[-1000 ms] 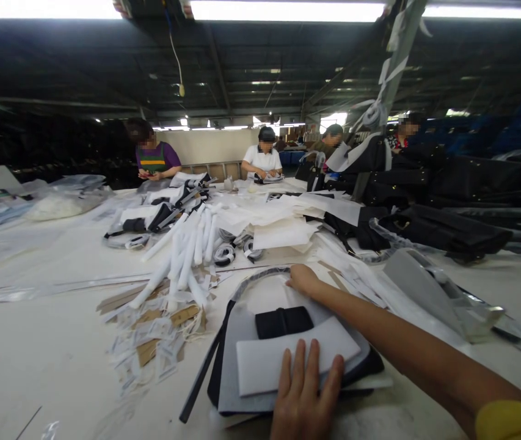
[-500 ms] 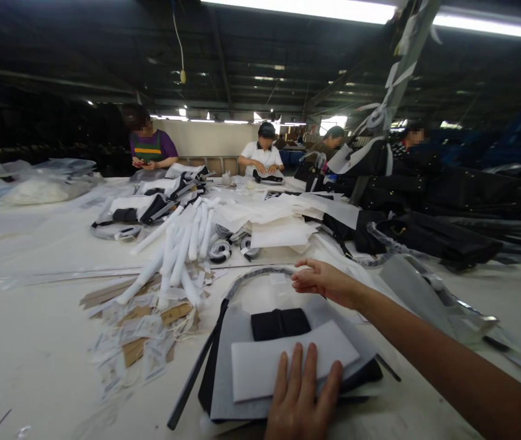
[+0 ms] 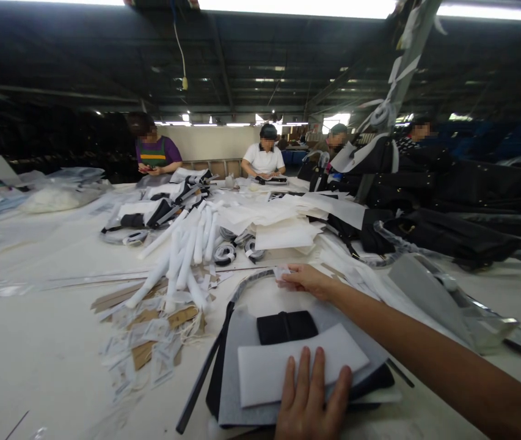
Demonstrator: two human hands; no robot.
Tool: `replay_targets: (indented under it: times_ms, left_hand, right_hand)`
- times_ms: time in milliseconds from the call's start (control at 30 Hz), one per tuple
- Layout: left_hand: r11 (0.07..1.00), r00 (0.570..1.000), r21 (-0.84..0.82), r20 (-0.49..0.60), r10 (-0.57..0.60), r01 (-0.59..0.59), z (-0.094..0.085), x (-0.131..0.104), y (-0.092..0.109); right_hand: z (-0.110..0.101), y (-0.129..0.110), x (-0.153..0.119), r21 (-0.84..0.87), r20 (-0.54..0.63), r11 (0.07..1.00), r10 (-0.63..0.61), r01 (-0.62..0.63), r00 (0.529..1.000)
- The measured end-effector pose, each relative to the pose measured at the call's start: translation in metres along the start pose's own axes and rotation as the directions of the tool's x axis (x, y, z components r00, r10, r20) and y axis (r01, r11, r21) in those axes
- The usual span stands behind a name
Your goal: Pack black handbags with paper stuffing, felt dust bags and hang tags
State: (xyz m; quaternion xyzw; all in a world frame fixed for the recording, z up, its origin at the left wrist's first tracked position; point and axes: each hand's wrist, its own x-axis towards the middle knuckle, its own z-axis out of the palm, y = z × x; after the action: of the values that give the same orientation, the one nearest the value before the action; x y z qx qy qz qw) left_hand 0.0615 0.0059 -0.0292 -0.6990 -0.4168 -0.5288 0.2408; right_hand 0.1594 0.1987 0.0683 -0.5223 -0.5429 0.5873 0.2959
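A black bag (image 3: 214, 385) lies on the table in front of me, with a pale tissue-like sheet (image 3: 239, 333) over it. Its curved handle (image 3: 247, 282) is wrapped in clear plastic. On the sheet rest a folded black piece with a band (image 3: 272, 329) and a white foam pad (image 3: 256, 380). My left hand (image 3: 313, 394) lies flat on the pad's lower edge, fingers spread. Beyond the bag, beside the top of the handle, my right hand (image 3: 308, 280) pinches a small translucent packet (image 3: 281, 275); what is inside it I cannot make out.
Left of the bag are white foam rolls (image 3: 184, 250), tags and clear packets (image 3: 150, 333). Coiled straps (image 3: 224, 253) and white sheets (image 3: 285, 235) lie farther back. Black bags (image 3: 452, 235) are heaped at right. Several people work across the table, including one in white (image 3: 264, 160).
My right hand has moved a little left and closed on the small packet lying inside the handle's curve. My left hand stays on the foam pad. The view has shifted slightly.
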Motion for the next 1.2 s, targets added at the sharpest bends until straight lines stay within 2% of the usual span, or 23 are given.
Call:
replay_targets:
  times_ms: [133,233,333,400,433,467,500,533,600,633,667,733,833,900,1033,1133,1200]
  left_hand:
    - [0.999,0.997,0.016,0.071,0.028,-0.029,-0.002,-0.004,-0.002]
    - [0.998,0.991,0.022,0.121,0.049,-0.052,-0.008,-0.001,-0.005]
    - [0.996,0.978,0.012,0.193,0.084,-0.088,-0.019,0.008,-0.008]
    - [0.994,0.972,-0.039,0.211,0.109,-0.103,-0.026,0.016,-0.01]
    - [0.993,0.971,-0.066,0.209,0.113,-0.101,-0.029,0.019,-0.011]
    - [0.992,0.971,-0.085,0.211,0.114,-0.098,-0.032,0.021,-0.011]
    - [0.991,0.969,-0.095,0.219,0.113,-0.094,-0.034,0.023,-0.011]
    - [0.991,0.966,-0.099,0.233,0.115,-0.094,-0.036,0.024,-0.012]
    - [0.988,0.95,-0.111,0.283,0.13,-0.103,-0.039,0.025,-0.013]
    - [0.986,0.942,-0.123,0.304,0.143,-0.11,-0.039,0.025,-0.013]
    - [0.985,0.936,-0.13,0.318,0.153,-0.117,-0.04,0.025,-0.013]
    - [0.983,0.931,-0.13,0.325,0.165,-0.128,-0.04,0.024,-0.014]
    - [0.984,0.935,-0.129,0.316,0.162,-0.126,-0.039,0.02,-0.014]
    - [0.983,0.931,-0.132,0.328,0.163,-0.126,-0.038,0.017,-0.014]
    - [0.981,0.924,-0.133,0.339,0.176,-0.138,-0.035,0.01,-0.014]
    - [0.981,0.921,-0.136,0.348,0.177,-0.137,-0.036,0.009,-0.014]
    - [0.982,0.913,-0.136,0.369,0.174,-0.133,-0.037,0.012,-0.015]
  right_hand:
    - [-0.006,0.001,-0.036,0.071,0.059,0.988,-0.142,0.138,0.988]
    - [-0.013,-0.002,-0.077,0.079,0.183,0.96,-0.278,0.268,0.943]
    - [-0.02,-0.015,-0.126,0.044,0.431,0.933,-0.34,0.357,0.836]
    - [-0.024,-0.027,-0.157,-0.04,0.615,0.911,-0.301,0.41,0.729]
    - [-0.025,-0.032,-0.169,-0.088,0.675,0.898,-0.264,0.431,0.688]
    - [-0.026,-0.036,-0.179,-0.13,0.706,0.888,-0.229,0.441,0.67]
    - [-0.026,-0.038,-0.185,-0.162,0.701,0.883,-0.212,0.441,0.681]
    - [-0.025,-0.039,-0.189,-0.194,0.661,0.881,-0.207,0.432,0.721]
    - [-0.022,-0.036,-0.189,-0.29,0.476,0.861,-0.25,0.418,0.844]
    - [-0.019,-0.032,-0.185,-0.361,0.362,0.834,-0.287,0.417,0.887]
    - [-0.016,-0.028,-0.181,-0.439,0.269,0.795,-0.328,0.419,0.905]
    - [-0.011,-0.02,-0.169,-0.571,0.201,0.696,-0.395,0.435,0.896]
    - [-0.005,-0.005,-0.15,-0.677,0.258,0.576,-0.397,0.458,0.881]
    - [-0.003,0.003,-0.141,-0.705,0.307,0.538,-0.356,0.462,0.883]
    - [-0.003,0.013,-0.133,-0.672,0.395,0.565,-0.274,0.479,0.877]
    - [-0.002,0.014,-0.133,-0.681,0.348,0.595,-0.251,0.428,0.903]
    - [0.0,0.011,-0.133,-0.717,0.32,0.577,-0.226,0.391,0.92]
